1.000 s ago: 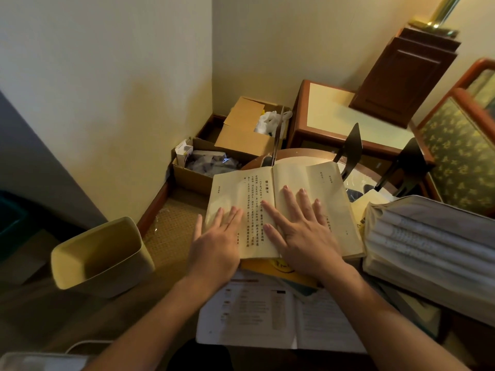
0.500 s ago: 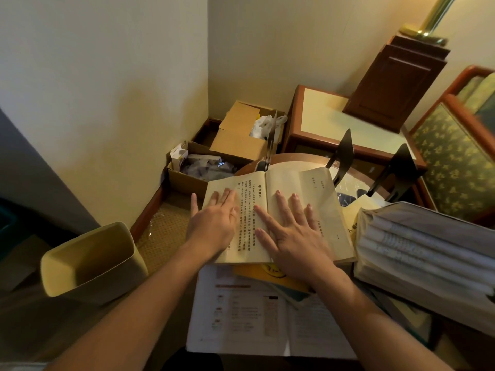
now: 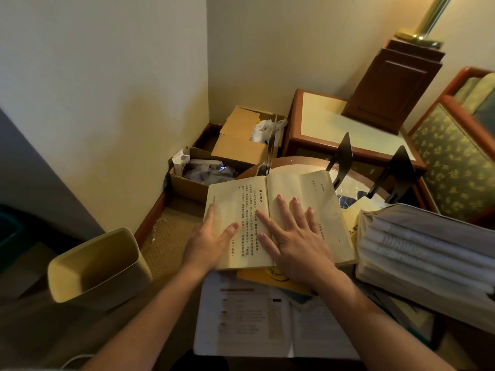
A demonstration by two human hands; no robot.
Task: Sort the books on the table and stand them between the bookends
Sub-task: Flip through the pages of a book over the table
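Now my left hand and right hand press flat, fingers straight, on the open book near the table's far edge.

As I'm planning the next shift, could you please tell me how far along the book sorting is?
Nothing looks done: no book stands between the black bookends. In hand: left hand and right hand lie flat on the open yellowed book. Left: closing it, and standing the stacked books.
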